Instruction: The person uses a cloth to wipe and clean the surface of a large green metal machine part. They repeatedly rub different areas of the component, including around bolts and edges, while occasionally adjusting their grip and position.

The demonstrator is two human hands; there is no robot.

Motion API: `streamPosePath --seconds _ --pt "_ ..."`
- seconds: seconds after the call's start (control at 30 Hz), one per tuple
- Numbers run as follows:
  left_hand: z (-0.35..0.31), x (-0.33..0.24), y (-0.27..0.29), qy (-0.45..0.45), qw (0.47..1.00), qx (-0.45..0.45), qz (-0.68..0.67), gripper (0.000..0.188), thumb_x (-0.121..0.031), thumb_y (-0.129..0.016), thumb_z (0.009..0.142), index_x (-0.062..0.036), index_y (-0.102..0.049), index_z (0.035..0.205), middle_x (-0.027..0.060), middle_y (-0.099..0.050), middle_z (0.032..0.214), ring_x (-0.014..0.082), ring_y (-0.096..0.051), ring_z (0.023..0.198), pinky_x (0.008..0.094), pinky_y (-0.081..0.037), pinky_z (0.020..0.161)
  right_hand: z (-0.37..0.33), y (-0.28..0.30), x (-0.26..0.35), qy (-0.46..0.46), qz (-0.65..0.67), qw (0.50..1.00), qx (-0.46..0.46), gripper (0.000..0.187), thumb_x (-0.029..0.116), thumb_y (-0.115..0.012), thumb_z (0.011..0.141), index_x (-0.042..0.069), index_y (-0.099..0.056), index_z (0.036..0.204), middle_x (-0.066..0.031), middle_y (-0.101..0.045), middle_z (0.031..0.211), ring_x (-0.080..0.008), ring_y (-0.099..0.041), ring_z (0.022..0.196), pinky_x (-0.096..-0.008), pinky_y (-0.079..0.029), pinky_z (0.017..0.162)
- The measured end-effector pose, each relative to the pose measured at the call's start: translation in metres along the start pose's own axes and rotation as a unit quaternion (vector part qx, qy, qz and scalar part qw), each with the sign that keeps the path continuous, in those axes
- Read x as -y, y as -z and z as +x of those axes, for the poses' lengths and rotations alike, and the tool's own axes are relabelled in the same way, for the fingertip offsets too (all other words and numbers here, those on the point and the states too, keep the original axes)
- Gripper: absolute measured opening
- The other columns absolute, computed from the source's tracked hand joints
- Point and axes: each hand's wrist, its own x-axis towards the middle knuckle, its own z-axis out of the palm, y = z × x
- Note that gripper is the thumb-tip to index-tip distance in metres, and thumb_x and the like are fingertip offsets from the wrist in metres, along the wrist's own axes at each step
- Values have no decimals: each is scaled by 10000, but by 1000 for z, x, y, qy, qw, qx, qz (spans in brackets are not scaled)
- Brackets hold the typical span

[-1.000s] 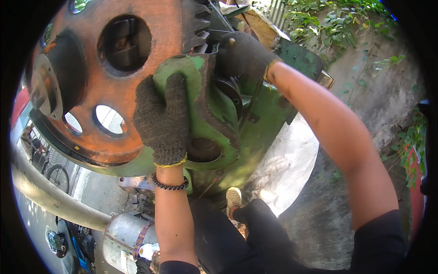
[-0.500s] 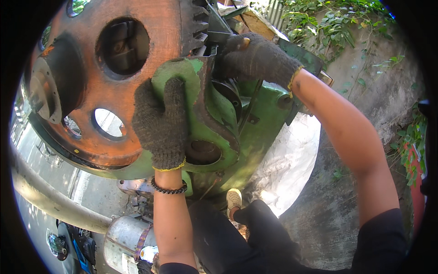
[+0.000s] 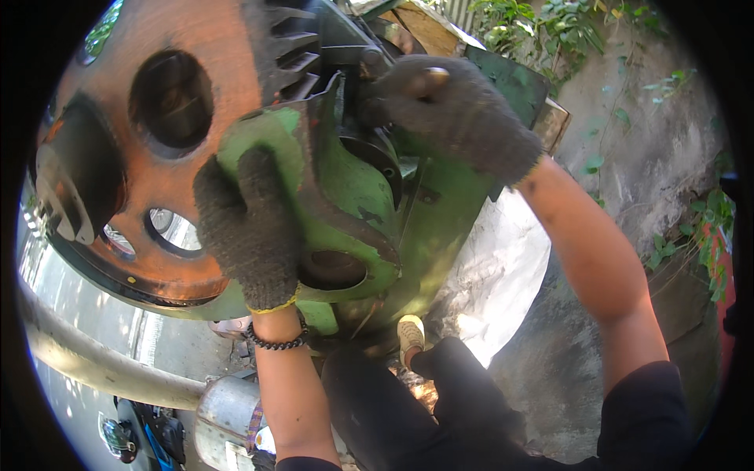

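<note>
Green cover [image 3: 357,204] is found btwn the 2 gloved hands, partly overlapping the orange wheel [image 3: 224,71] on its L. L hand [image 3: 251,224] is laid over the cover's L edge, thumb parted from fingers; how tightly it's clamped can't be told. R hand [image 3: 463,118] is curled just R of the cover's top; its fingertips are hidden, so what's gripped, if anything, can't be told.

Main risk: glove knit could be snagged by the teeth [image 3: 297,63], exposed just above the cover; any turn of the wheel would be the cause. L fingers could be pinched btwn wheel & cover, b/c they're placed right at that edge. A slip of either hand could be caused by loose knit on worn metal. The bead bracelet [image 3: 275,345], worn below the cover, could poss. be caught too.

Around: a dark hub [image 3: 98,149] is seen jutting out far L of the cover, so reach there is obstructed. A pale pole [image 3: 118,361] & metal drum [image 3: 224,420] are set below-L of the cover, w/ a motorbike [image 3: 149,436] beyond. A shoe [image 3: 410,337] is planted just below it. R of the cover, elbow room could be limited by a wall [image 3: 644,157] w/ leaves [image 3: 565,39].
</note>
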Motion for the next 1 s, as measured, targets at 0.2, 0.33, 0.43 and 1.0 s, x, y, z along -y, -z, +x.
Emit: streamPosePath --seconds 0.2,0.33,0.43,1.0 --pt "1 6 -4 -20 998 -53 -9 389 -346 -662 972 15 -651 1116 169 -717 995 267 -692 890 394 -534 812 -4 -18 -22 126 -151 978 -68 199 178 -690 910 88 -729 1083 -38 -739 920 -94 -662 815 -247 -539 784" --pt "1 15 -3 -69 995 -11 66 383 -296 -589 1024 22 -605 1237 198 -662 1162 322 -641 1076 406 -510 912 -2 -25 -13 117 -163 979 -33 198 188 -700 900 89 -732 1069 -70 -747 971 -131 -679 858 -280 -554 827" --pt "0 20 -3 -73 996 1 52 362 -260 -587 1024 21 -590 1252 201 -646 1183 328 -637 1070 409 -517 910 -12 -12 -4 2 -61 998 4 210 188 -726 884 89 -721 1069 -78 -735 964 -153 -680 870 -292 -558 826" --pt "-3 18 -1 -56 998 -1 2 369 -230 -631 1005 3 -599 1289 172 -626 1217 276 -606 1098 371 -492 948 -95 -30 -33 -20 43 997 -54 216 -20 -700 879 14 -715 1092 -130 -694 924 -238 -692 817 -327 -545 740"
